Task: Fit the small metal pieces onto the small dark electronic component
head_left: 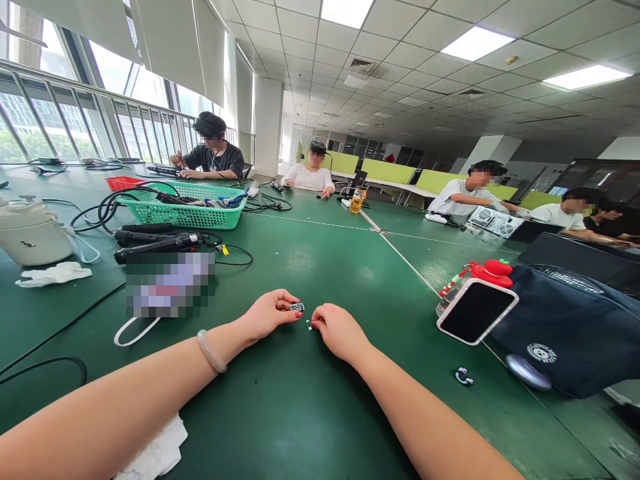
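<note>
My left hand [273,313] pinches a small dark circuit board [297,307] between thumb and fingers, just above the green table [295,413]. Close by on the right, the fingers of my right hand [340,327] are closed at the edge of a tiny white rectangular piece [309,325] with a dark middle. A narrow gap separates the board from this piece. The piece is too small for me to tell its exact kind.
Left stand a green basket [190,215] of cables, black cylindrical tools [157,248] and a cream pot-like container [33,233]. Tissue [157,453] lies by my left forearm. At right are a phone [477,311], a dark bag [565,333] and an earbud [463,377]. Several people sit around the table.
</note>
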The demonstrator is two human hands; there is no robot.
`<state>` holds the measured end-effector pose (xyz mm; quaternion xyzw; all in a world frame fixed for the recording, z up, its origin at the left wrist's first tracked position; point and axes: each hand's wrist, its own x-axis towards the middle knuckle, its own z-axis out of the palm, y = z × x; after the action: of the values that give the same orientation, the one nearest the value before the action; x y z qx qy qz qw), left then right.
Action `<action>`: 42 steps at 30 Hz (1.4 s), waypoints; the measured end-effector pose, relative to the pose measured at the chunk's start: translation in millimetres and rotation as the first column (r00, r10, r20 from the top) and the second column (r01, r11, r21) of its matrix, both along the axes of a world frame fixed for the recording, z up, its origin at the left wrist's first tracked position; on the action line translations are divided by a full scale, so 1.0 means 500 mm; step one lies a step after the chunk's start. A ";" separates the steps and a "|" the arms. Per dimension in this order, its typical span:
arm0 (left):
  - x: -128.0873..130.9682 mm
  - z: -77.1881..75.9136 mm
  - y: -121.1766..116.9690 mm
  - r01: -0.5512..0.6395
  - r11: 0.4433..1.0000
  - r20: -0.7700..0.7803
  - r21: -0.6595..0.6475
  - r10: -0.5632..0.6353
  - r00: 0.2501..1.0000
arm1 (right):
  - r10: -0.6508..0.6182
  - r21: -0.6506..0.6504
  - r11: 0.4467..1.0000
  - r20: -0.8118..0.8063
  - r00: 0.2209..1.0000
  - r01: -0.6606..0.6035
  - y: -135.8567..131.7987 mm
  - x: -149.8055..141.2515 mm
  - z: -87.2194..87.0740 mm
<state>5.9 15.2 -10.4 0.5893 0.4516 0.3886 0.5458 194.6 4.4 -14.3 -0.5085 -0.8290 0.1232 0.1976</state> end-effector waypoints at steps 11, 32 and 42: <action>0.000 0.007 -0.005 -0.019 1.000 -0.002 -0.012 0.019 1.000 | 0.020 -0.005 1.000 0.000 1.000 -0.020 -0.006 -0.005 0.005; 0.000 0.005 -0.010 0.006 0.999 -0.027 0.042 -0.004 1.000 | -0.040 -0.057 0.998 -0.138 0.990 0.033 0.012 -0.007 -0.013; -0.001 -0.009 -0.009 0.063 0.994 -0.088 0.093 -0.055 0.995 | -0.022 -0.094 0.995 -0.041 0.999 0.018 0.013 -0.006 0.002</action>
<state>5.2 10.8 -14.7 0.6440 0.4378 0.3680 0.5081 191.6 11.0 -13.4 -0.5227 -0.8129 0.1707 0.1921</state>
